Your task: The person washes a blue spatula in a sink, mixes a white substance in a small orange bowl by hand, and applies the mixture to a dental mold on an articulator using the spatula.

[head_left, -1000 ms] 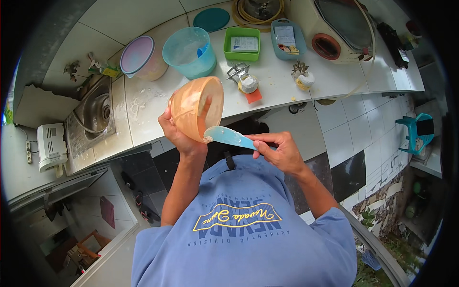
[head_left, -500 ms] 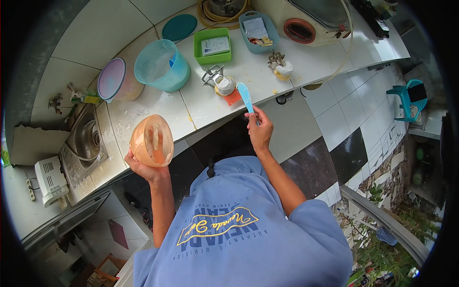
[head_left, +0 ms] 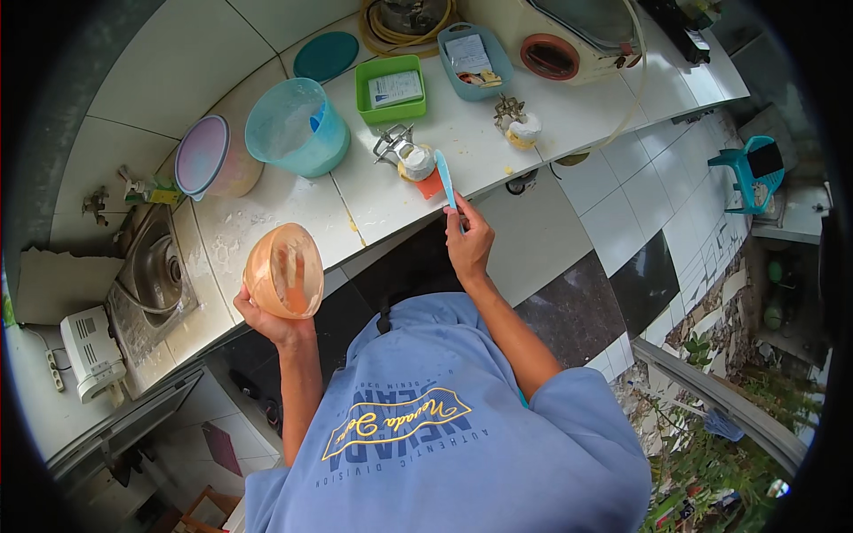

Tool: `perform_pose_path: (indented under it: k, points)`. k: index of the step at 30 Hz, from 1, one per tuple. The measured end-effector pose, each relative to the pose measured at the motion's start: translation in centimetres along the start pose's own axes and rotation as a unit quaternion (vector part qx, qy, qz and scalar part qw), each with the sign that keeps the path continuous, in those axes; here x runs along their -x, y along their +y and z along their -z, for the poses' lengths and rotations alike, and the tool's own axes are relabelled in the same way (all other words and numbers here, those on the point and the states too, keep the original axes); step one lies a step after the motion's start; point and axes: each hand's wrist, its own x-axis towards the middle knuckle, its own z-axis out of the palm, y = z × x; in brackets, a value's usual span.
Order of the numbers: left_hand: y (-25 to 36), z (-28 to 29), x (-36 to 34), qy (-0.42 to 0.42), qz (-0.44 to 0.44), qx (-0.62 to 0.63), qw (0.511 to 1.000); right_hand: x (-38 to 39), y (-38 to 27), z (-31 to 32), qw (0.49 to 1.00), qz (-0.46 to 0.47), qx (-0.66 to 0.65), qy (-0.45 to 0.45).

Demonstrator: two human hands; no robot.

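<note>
My left hand (head_left: pixel 271 322) grips an orange rubber mixing bowl (head_left: pixel 258 280) from below, tilted so its smeared inside faces right. In my right hand (head_left: pixel 469 238) is a light blue spatula (head_left: pixel 445 180), pinched near its handle with the blade pointing up. The blade tip is beside a mound of white plaster (head_left: pixel 416 163) on a metal dental articulator (head_left: pixel 394 145) on the counter; I cannot tell whether they touch. Beneath the mound lies an orange-red square (head_left: pixel 429 184). Farther right stands a second articulator (head_left: pixel 509 111) with white and yellow plaster (head_left: pixel 524 131).
A teal tub (head_left: pixel 298 133), a lidded pink container (head_left: pixel 213 160), a green basket (head_left: pixel 391 114) and a blue basket (head_left: pixel 477 84) line the white counter (head_left: pixel 267 213). The sink (head_left: pixel 163 264) is at the left. A cream machine (head_left: pixel 586 49) with a hose stands at the back right.
My right hand has moved a little left, and the spatula blade has turned more edge-on near the plaster. My left hand still holds the bowl. The whole view has shifted slightly.
</note>
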Motion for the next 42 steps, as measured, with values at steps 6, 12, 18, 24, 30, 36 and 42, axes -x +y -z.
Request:
perform_pose_path:
  k: [6, 12, 18, 24, 30, 36, 42]
  points:
    - [-0.1, 1.0, -0.6, -0.014, 0.014, 0.004, 1.0, 1.3, -2.7, -1.4, 0.999, 0.036, 0.022, -0.022]
    - [0.2, 1.5, -0.8, -0.008, 0.023, 0.006, 1.0, 1.4, -3.2, -0.9, 0.999, 0.027, -0.018, 0.0]
    - [0.1, 2.2, -1.0, -0.005, 0.027, 0.009, 1.0, 1.2, -1.5, -1.8, 1.0, 0.009, -0.008, -0.023]
    - [0.3, 2.5, -0.6, 0.009, 0.031, 0.021, 0.999, 3.1, -2.7, -1.4, 0.997, 0.043, -0.053, -0.047]
    - [0.3, 2.7, -0.3, 0.02, 0.032, 0.025, 0.999, 1.3, -1.5, -1.0, 0.99, -0.061, -0.119, -0.033]
    - [0.1, 3.5, -0.1, 0.02, 0.038, 0.036, 0.998, 2.0, -2.0, -1.2, 0.99, -0.027, -0.118, -0.065]
    - [-0.3, 3.8, -0.3, 0.046, 0.076, 0.072, 0.993, 3.1, -1.4, -3.1, 0.991, -0.019, -0.095, -0.088]
